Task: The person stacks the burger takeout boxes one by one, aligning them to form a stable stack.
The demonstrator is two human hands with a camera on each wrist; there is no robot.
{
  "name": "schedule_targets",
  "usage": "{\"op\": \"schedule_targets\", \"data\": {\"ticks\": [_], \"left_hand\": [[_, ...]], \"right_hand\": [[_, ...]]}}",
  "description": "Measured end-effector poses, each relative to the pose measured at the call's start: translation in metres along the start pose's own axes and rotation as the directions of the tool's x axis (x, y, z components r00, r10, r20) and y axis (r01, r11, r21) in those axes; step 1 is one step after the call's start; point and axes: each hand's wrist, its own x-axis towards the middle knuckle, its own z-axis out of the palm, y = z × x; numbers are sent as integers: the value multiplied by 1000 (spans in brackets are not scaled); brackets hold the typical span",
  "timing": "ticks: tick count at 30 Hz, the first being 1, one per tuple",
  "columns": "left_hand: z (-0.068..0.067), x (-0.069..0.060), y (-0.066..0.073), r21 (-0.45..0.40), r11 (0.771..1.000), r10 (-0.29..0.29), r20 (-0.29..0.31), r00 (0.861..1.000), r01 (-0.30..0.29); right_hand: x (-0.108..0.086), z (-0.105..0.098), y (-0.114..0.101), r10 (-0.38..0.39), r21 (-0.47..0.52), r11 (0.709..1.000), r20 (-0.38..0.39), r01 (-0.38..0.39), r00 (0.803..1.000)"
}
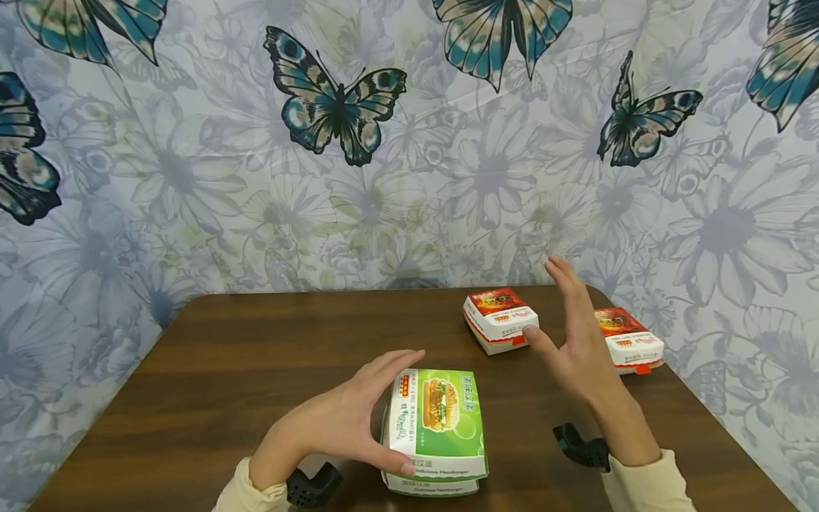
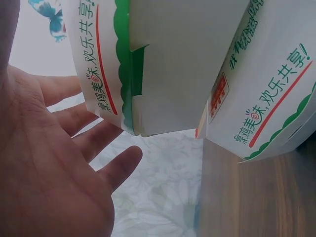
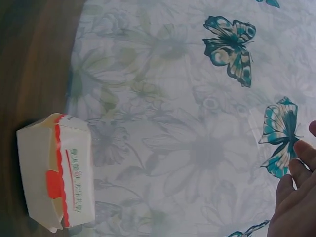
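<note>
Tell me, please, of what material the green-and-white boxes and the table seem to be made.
The green-and-white boxes look like thin printed cardboard, smooth and perhaps lightly coated: the left wrist view shows crisp folds and thin cut edges. The table looks like dark brown wood or wood-look laminate, with a low sheen; streaky grain shows, but I cannot tell which.

A dark brown, wood-grained table (image 1: 256,334) with rounded far corners is carrying several burger boxes. At its far right, a red-and-white box (image 1: 502,323) is sitting apart from a second red-and-white box (image 1: 633,348), which is lying near the right edge. Front and centre, a lower green box (image 1: 435,488) is supporting an upper green box (image 1: 454,441).
</note>
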Motion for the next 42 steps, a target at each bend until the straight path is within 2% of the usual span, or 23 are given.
{"op": "schedule_targets", "data": {"ticks": [6,17,21,24,28,33,35,42], "left_hand": [[-1,0,-1,-10,1000,-15,13,1000,15],[-1,1,-2,-19,1000,-8,28,1000,9],[0,2,-2,-42,999,4,4,1000,-4],[2,2,-7,-57,997,48,-39,998,-50],[7,2,-16,-57,989,130,-129,983,-139],[17,4,-26,-63,965,236,-227,945,-256],[21,6,-30,-63,955,267,-250,931,-291],[27,9,-36,-98,931,312,-286,906,-352]], "right_hand": [[9,-2,0,2,-15,1000,-14,-2,1000],[7,-13,2,92,-41,995,20,-91,996],[8,-15,5,91,-38,995,10,-91,996],[8,-15,9,74,-29,997,-5,-74,997],[6,-12,15,74,-27,997,-18,-75,997],[2,-8,24,113,-40,993,-27,-114,993],[1,-7,27,133,-46,990,-30,-134,991],[-2,-3,36,207,-57,976,-40,-209,977]]}}
